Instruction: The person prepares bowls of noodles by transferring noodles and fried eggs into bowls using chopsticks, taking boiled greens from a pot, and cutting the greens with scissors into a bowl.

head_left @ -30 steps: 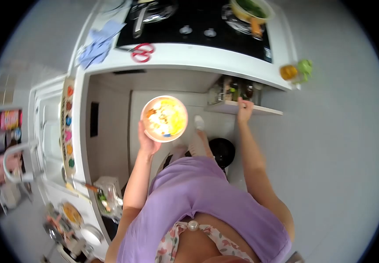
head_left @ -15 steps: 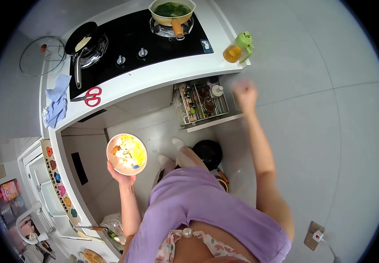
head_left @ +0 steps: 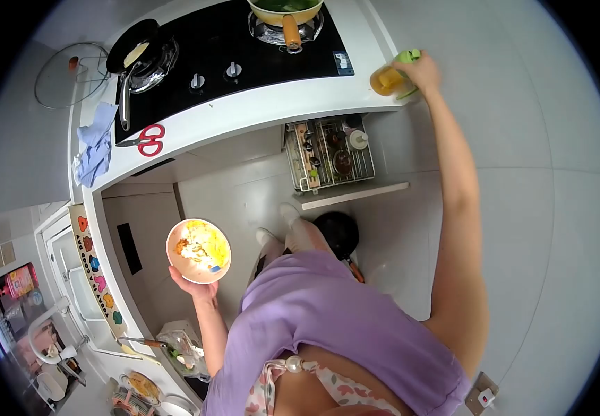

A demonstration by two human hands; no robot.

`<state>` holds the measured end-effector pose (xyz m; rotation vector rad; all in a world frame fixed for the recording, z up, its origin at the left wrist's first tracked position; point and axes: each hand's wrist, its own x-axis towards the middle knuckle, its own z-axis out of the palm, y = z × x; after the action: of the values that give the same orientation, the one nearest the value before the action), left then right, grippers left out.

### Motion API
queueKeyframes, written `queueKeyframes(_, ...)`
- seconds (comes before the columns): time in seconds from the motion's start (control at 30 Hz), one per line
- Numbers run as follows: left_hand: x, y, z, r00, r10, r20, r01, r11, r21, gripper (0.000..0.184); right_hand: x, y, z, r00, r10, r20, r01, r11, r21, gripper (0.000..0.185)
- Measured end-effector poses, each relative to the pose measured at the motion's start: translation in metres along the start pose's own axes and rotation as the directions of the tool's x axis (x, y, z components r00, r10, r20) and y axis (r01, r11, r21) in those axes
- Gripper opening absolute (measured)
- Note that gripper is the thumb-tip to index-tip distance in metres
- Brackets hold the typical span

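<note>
My left hand (head_left: pixel 199 288) holds a pale bowl (head_left: pixel 181 262) from below and the side, fingers partly hidden under it. Yellow and white food with reddish-brown bits lies in the bowl, along with something small and blue at its lower right. At the right end of the counter, my right hand (head_left: pixel 423 71) is closed around the green top and handle of an oil jug (head_left: pixel 384 82). Amber liquid shows through the jug's clear body.
A black frying pan (head_left: pixel 149 36) with pale food and a yellow pot (head_left: pixel 283 15) of greens stand on the black stove (head_left: pixel 203 48). Red-handled scissors (head_left: pixel 151 140) and a blue cloth (head_left: pixel 97 149) lie at the left. Below, a drawer (head_left: pixel 355 195) of seasonings stands pulled out.
My right hand has moved up from beside the drawer to the oil jug and taken hold of its top. The bowl stays in my left hand. The view has shifted slightly.
</note>
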<state>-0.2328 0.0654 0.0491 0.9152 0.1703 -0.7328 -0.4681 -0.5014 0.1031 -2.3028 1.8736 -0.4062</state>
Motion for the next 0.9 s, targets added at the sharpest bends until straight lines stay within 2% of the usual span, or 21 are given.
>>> queueKeyframes(0.1, 0.001, 0.003, -0.005, 0.999, -0.039, -0.029, 0.038, 0.999, -0.04, 0.071, -0.037, 0.014, -0.026, 0.995, -0.092, -0.048, 0.097, 0.99, 0.104, 0.073)
queueKeyframes(0.17, 0.004, 0.002, -0.01, 0.999, -0.021, -0.037, 0.021, 1.0, -0.004, 0.07, -0.063, 0.034, -0.042, 0.989, -0.145, -0.025, 0.148, 0.978, 0.147, 0.068)
queueKeyframes(0.23, 0.004, 0.001, -0.009, 0.998, -0.033, -0.059, 0.033, 0.999, -0.004, 0.071, -0.101, 0.034, -0.066, 0.98, -0.15, 0.132, 0.12, 0.971, 0.207, 0.065)
queueKeyframes(0.3, 0.005, 0.0, -0.008, 0.998, -0.022, -0.063, 0.023, 1.0, 0.004, 0.072, -0.135, 0.037, -0.062, 0.968, -0.095, 0.232, 0.074, 0.993, 0.097, 0.062)
queueKeyframes(0.37, 0.007, -0.002, -0.008, 0.998, 0.001, -0.058, 0.001, 1.0, 0.023, 0.073, -0.163, 0.058, -0.026, 0.953, -0.144, 0.268, 0.105, 0.982, 0.156, 0.061)
queueKeyframes(0.43, 0.008, -0.001, -0.015, 0.99, -0.062, 0.127, 0.065, 0.998, -0.021, 0.068, -0.182, 0.072, 0.015, 0.945, -0.152, 0.289, 0.146, 0.988, 0.043, 0.06)
queueKeyframes(0.47, 0.009, -0.002, -0.017, 0.973, -0.086, 0.213, 0.096, 0.995, -0.036, 0.066, -0.185, 0.078, 0.036, 0.94, -0.161, 0.302, 0.153, 0.987, 0.052, 0.061)
queueKeyframes(0.63, 0.007, -0.007, -0.006, 0.976, -0.094, 0.198, 0.109, 0.992, -0.069, 0.065, -0.194, 0.109, 0.128, 0.933, -0.176, 0.315, 0.161, 0.984, 0.073, 0.061)
queueKeyframes(0.73, 0.004, -0.007, 0.0, 0.982, -0.062, 0.176, 0.072, 0.996, -0.055, 0.065, -0.196, 0.123, 0.172, 0.942, -0.128, 0.309, 0.125, 0.992, 0.032, 0.061)
queueKeyframes(0.8, 0.001, -0.007, 0.009, 0.99, -0.011, 0.143, 0.016, 0.999, -0.034, 0.065, -0.197, 0.137, 0.204, 0.929, -0.059, 0.365, 0.05, 0.998, 0.035, 0.06)
queueKeyframes(0.9, -0.002, -0.009, 0.005, 0.99, -0.011, 0.139, 0.022, 0.997, -0.076, 0.065, -0.201, 0.142, 0.229, 0.918, -0.001, 0.396, -0.013, 0.999, 0.033, 0.058)
